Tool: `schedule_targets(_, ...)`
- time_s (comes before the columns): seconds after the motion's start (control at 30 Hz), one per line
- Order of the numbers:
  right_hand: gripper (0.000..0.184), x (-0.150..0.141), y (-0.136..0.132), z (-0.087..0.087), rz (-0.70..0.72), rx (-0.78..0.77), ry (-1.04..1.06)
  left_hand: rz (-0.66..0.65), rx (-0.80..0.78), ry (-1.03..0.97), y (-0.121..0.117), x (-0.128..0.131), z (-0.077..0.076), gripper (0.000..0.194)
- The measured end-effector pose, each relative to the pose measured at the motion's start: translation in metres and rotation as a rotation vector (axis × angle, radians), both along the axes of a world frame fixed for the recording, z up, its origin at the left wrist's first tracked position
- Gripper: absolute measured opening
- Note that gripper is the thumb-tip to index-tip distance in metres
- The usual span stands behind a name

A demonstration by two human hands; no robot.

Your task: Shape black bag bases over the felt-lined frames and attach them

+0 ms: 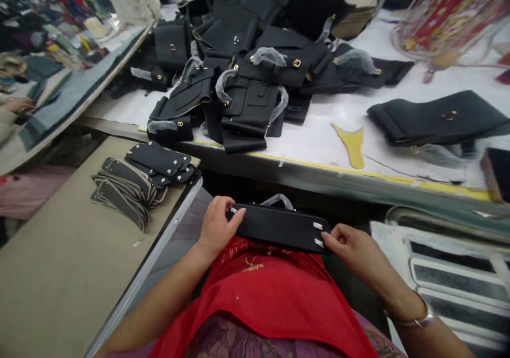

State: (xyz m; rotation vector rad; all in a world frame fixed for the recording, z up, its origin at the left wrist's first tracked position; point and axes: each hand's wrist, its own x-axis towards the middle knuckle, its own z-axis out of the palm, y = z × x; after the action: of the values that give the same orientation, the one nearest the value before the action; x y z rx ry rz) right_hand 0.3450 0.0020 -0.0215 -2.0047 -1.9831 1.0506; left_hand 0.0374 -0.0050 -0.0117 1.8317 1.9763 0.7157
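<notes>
A long black leather-like panel with rounded corners lies across my lap, over a red apron. Small white tabs stick to both of its ends. My left hand grips the left end, thumb on top near a tab. At the right end, my right hand pinches the edge beside the white tabs, fingers curled. Just behind the panel shows a plastic-wrapped handle; what lies beneath the panel is mostly hidden.
Black handbags with wrapped handles are heaped on the white worktable. A yellow template and another black bag lie to the right. Stacked black panels rest on the left board. A white slotted rack stands right.
</notes>
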Motion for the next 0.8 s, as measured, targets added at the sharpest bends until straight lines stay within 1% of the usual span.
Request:
schedule_targets(0.03, 0.039, 0.000, 0.000, 0.000, -0.007, -0.008, 0.004, 0.063, -0.098, -0.070, -0.002, -0.017, -0.003, 0.028)
schedule_targets(0.07, 0.040, -0.001, 0.000, 0.000, -0.014, -0.018, 0.010, 0.086, -0.201, -0.153, -0.004, -0.031, -0.006, 0.029)
schedule_targets(0.13, 0.041, -0.003, 0.000, -0.001, -0.028, -0.028, 0.022, 0.069, -0.358, -0.328, -0.005, -0.047, -0.011, 0.031)
schedule_targets(0.17, 0.042, -0.004, 0.001, -0.001, -0.035, -0.030, 0.028, 0.058, -0.393, -0.401, -0.005, -0.051, -0.014, 0.032)
schedule_targets(0.27, 0.043, -0.006, 0.002, -0.002, -0.052, -0.048, 0.031, 0.079, -0.415, -0.548, -0.002, -0.052, -0.017, 0.032)
schedule_targets(0.5, 0.044, -0.007, 0.003, -0.002, -0.043, -0.066, 0.000, 0.156, -0.518, -0.789, -0.001, -0.056, -0.025, 0.033)
schedule_targets(0.63, 0.045, -0.011, 0.004, 0.001, -0.072, -0.104, 0.017, 0.147, -0.467, -0.818, -0.003, -0.058, -0.031, 0.031)
schedule_targets(0.7, 0.045, -0.012, 0.004, 0.003, -0.086, -0.118, 0.020, 0.151, -0.430, -0.812, -0.004, -0.058, -0.032, 0.031)
schedule_targets(0.8, 0.044, -0.014, 0.004, 0.004, -0.095, -0.134, 0.016, 0.152, -0.415, -0.805, -0.004, -0.057, -0.033, 0.032)
